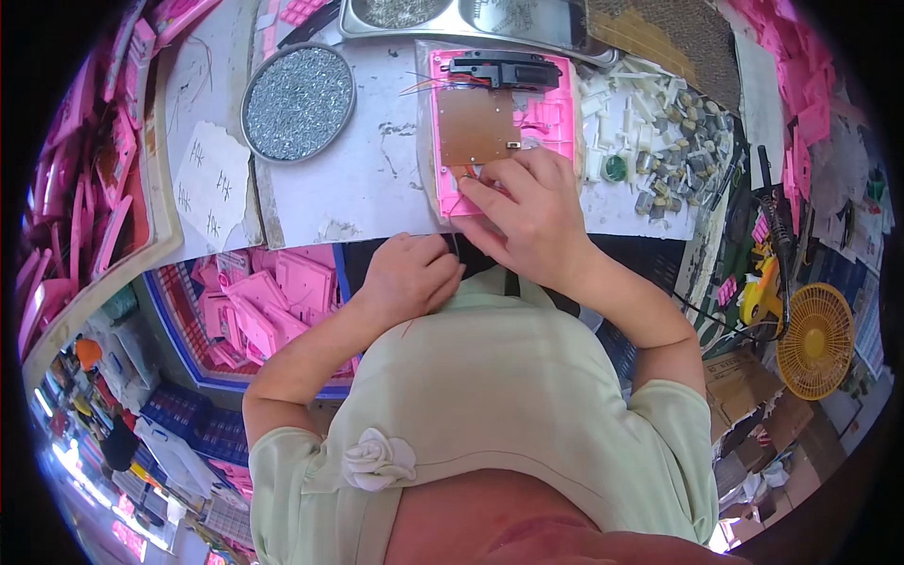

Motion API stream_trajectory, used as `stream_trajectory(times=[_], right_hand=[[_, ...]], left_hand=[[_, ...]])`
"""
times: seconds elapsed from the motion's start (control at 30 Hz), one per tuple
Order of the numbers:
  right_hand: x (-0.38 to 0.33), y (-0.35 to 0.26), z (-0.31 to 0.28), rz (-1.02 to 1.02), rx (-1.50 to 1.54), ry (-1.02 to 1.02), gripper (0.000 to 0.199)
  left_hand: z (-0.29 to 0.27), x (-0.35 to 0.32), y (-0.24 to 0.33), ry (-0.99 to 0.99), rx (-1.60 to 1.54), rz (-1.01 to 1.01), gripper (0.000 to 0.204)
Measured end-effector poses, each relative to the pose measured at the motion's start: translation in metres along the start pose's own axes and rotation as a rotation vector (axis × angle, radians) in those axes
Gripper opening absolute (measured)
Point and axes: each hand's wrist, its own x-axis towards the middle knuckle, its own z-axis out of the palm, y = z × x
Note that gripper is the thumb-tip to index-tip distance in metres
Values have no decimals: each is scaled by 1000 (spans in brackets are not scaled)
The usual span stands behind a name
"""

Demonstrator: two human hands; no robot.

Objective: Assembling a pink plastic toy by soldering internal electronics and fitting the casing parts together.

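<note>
A pink plastic panel (546,122) lies flat on the white worktop (377,179). It carries a brown circuit board (476,127) and a black part (504,71) at its far end, with thin orange wires running to them. My right hand (527,207) lies over the panel's near end, fingers curled and pressing by the wires at the board's lower edge. My left hand (410,273) is closed in a fist at the table's front edge, just left of the right hand. I cannot tell whether it pinches a thin wire.
A round metal dish of small screws (298,102) sits at the left. A heap of small white and grey parts (659,132) lies right of the panel. A crate of pink pieces (264,301) stands below the table; a yellow fan (815,339) is at the right.
</note>
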Motion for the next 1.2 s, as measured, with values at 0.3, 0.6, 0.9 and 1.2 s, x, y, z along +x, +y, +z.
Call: stream_trajectory(times=[0.3, 0.6, 0.9, 1.2], right_hand=[[-3, -3, 9, 63, -29, -23, 42], [64, 98, -85, -37, 195, -60, 19], [231, 270, -134, -20, -315, 373, 12], [247, 298, -133, -111, -377, 546, 12]], left_hand=[[-63, 34, -9, -413, -144, -63, 17], [-49, 54, -42, -22, -144, 158, 23], [-47, 56, -42, -21, -171, 123, 23], [-50, 57, -38, -27, -188, 105, 22]])
